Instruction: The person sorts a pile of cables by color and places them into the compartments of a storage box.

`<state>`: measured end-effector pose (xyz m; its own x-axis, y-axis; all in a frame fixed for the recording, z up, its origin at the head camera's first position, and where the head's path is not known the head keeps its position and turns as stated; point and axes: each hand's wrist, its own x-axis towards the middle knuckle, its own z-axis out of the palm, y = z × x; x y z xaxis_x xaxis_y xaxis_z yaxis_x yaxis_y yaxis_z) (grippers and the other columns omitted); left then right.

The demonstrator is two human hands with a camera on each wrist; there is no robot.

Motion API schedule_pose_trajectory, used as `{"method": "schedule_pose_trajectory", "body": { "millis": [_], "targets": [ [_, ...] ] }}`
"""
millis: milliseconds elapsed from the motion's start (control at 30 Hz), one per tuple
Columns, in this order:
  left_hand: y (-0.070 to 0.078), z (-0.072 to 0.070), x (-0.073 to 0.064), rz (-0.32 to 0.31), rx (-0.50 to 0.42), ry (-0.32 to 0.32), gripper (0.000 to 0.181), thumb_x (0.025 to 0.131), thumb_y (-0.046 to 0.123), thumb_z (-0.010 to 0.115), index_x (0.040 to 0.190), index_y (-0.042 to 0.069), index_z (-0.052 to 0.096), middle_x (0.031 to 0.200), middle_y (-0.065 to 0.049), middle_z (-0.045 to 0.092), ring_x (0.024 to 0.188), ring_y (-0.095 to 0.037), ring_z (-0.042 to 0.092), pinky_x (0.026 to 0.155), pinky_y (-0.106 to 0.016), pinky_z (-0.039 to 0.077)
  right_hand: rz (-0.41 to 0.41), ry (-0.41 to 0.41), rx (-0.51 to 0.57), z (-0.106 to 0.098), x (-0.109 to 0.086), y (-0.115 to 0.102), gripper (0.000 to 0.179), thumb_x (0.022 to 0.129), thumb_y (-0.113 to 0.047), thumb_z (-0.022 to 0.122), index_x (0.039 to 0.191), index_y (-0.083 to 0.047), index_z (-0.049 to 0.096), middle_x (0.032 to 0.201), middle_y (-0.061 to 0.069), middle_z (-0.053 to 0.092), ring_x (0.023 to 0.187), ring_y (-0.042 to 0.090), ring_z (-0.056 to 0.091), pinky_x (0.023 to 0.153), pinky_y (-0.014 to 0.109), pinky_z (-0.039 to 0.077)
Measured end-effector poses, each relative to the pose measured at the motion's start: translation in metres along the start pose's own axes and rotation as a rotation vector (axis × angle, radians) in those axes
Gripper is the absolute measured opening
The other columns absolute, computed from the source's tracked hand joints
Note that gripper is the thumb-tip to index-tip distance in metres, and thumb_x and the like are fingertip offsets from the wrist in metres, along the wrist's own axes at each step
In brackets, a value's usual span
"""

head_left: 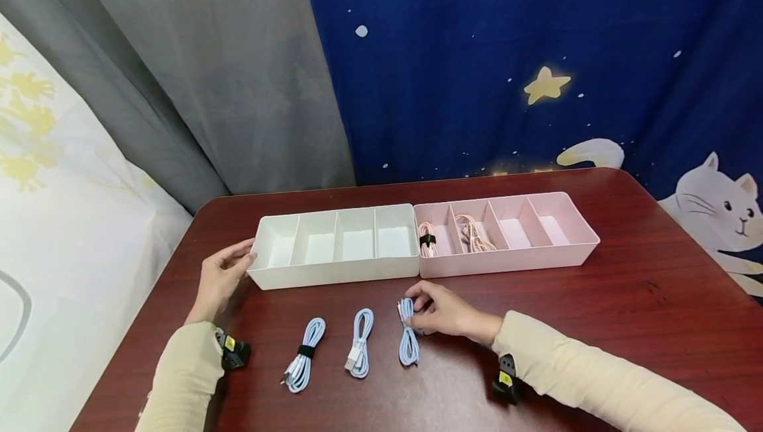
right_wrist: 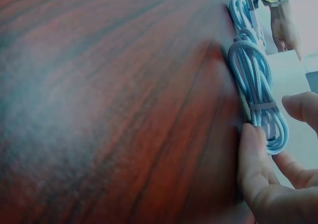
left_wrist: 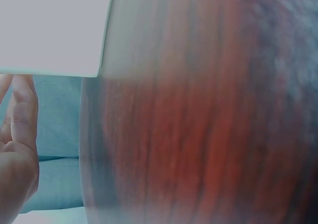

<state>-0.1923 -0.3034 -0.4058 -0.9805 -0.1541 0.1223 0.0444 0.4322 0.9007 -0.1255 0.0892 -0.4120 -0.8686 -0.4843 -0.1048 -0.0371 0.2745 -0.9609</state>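
Note:
My right hand [head_left: 444, 313] is at a coiled light-blue cable [head_left: 408, 347], the rightmost of three on the table. In the right wrist view its fingertips are right at the side of this coil [right_wrist: 253, 75], which has a band round it; the thumb stands apart. Meanwhile my left hand [head_left: 219, 279] touches the left end of a white divided box [head_left: 334, 273] with its thumb and fingers. In the left wrist view, fairly straight fingers reach up behind the box's corner [left_wrist: 54, 30]. The middle blue cable [head_left: 361, 332] shows a white plug; the left one [head_left: 310, 336] wears a black strap.
A pink divided box [head_left: 507, 262] stands end to end with the white one. Its two left compartments hold pink cables, one strapped [head_left: 426, 230] and one loose coil [head_left: 471, 230]. Behind the dark red table [head_left: 632, 339] hang grey [head_left: 256, 74] and blue [head_left: 441, 74] curtains.

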Motion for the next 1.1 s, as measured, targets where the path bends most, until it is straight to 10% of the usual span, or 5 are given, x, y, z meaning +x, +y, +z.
{"method": "schedule_pose_trajectory", "body": {
  "millis": [1100],
  "targets": [
    [-0.001, -0.0004, 0.0012, 0.018, -0.01, 0.009, 0.042, 0.084, 0.024, 0.061, 0.12, 0.004, 0.055, 0.089, 0.02, 0.057, 0.076, 0.002, 0.056, 0.061, -0.018, 0.048, 0.043, -0.084, -0.015, -0.0054, 0.0075, -0.0049, 0.037, 0.073, 0.001, 0.066, 0.105, 0.008, 0.049, 0.08, 0.01, 0.044, 0.055, 0.013, 0.052, 0.051, 0.032, 0.05]
  ]
}}
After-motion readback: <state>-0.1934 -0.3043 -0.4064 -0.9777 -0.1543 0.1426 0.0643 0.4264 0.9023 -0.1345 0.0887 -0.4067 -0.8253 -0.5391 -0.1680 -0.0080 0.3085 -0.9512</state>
